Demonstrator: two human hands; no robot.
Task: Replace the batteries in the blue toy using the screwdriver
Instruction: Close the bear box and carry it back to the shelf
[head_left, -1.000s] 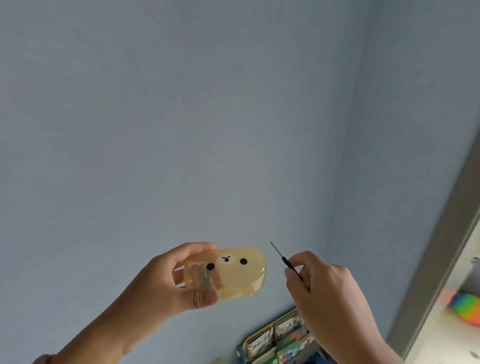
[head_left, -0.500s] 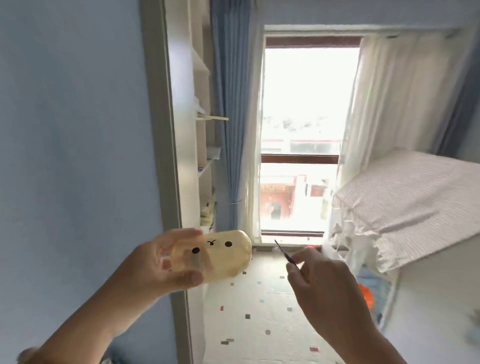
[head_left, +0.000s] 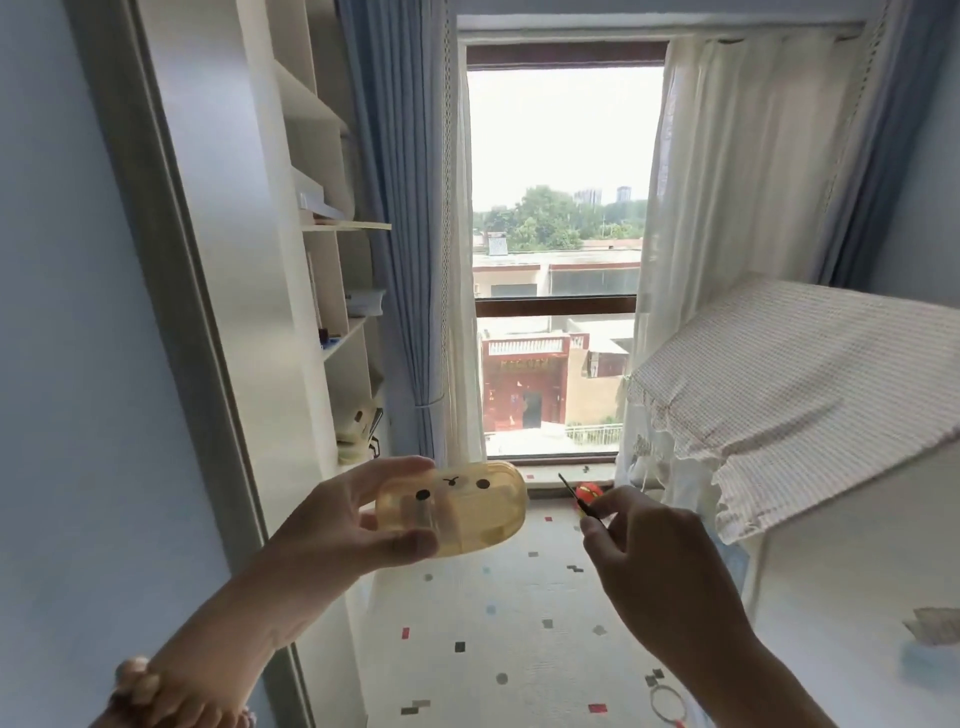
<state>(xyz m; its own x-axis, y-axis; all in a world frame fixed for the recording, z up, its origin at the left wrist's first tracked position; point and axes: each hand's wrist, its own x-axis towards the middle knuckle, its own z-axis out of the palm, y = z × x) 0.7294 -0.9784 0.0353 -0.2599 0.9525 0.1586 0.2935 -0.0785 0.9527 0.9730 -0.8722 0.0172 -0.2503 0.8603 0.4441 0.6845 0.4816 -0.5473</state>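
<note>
Now left hand (head_left: 332, 525) grips the level yellow case (head_left: 467, 514); right hand (head_left: 654, 561) pinches the screwdriver (head_left: 576, 493), tip up-left.

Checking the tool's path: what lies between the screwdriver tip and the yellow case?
Nothing. In the head view, the gap between the screwdriver tip and the yellow case is bare air.

Glossy translucent plastic case (head_left: 457, 506), matt ribbed cloth cover (head_left: 810, 384), perhaps cotton

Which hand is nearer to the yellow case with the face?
Left. The left hand holds the yellow case by its left end; the right hand, pinching the screwdriver, is apart to its right.
</note>
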